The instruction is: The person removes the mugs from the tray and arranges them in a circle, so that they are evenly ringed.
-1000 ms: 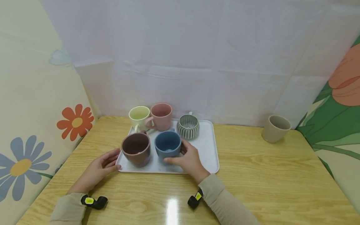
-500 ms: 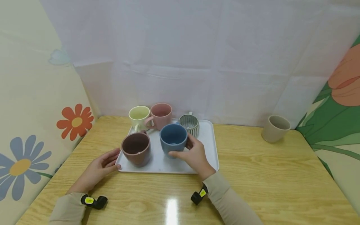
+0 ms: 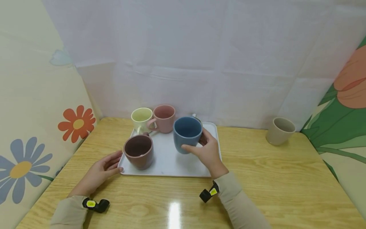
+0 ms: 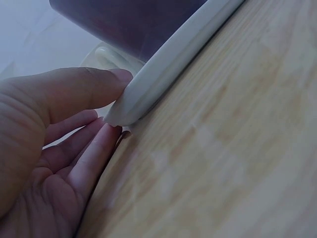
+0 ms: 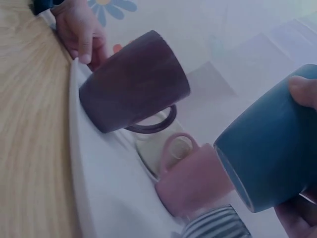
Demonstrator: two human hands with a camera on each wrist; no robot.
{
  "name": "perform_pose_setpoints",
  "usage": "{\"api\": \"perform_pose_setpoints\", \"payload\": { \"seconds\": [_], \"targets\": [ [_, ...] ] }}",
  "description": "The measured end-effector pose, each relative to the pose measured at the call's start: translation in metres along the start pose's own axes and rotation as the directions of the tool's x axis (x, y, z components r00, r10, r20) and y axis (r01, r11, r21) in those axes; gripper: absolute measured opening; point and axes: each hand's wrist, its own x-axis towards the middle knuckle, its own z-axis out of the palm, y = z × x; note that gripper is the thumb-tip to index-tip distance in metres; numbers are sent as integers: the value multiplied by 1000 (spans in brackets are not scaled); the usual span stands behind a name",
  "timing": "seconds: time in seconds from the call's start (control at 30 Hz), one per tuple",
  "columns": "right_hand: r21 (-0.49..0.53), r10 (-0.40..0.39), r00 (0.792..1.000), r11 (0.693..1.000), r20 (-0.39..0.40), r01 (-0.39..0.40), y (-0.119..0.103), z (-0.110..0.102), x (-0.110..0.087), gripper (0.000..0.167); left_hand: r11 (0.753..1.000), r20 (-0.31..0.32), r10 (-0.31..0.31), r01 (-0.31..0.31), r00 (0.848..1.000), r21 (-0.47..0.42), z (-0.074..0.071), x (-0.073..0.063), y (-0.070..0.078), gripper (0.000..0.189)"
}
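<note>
Wooden table (image 3: 271, 181) bears tray (image 3: 167, 159) of mugs (image 3: 140, 156), left grip (image 3: 100, 170) pinching its corner, right grip (image 3: 209, 153) holding a blue mug (image 3: 186, 136).

Glare on tbl (image 3: 174, 213), wrist pics dim.

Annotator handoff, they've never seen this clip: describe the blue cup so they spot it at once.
Start at the wooden table and find the white tray on it. Above the tray, the right hand holds the blue cup. Unlike the brown mug and pink mug, it is blue and lifted.
</note>
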Motion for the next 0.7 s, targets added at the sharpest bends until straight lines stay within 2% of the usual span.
{"api": "perform_pose_setpoints", "payload": {
  "seconds": [0.43, 0.7],
  "targets": [
    [-36, -60, 986, 998, -154, 55, -2, -32, 12, 79, 1000, -8, 17, -17, 1000, -7, 0, -1, 0, 83],
    [-37, 8, 973, 999, -231, -17, 0, -53, 17, 80, 999, -8, 24, -24, 1000, -23, 1, -2, 2, 81]
  ]
}}
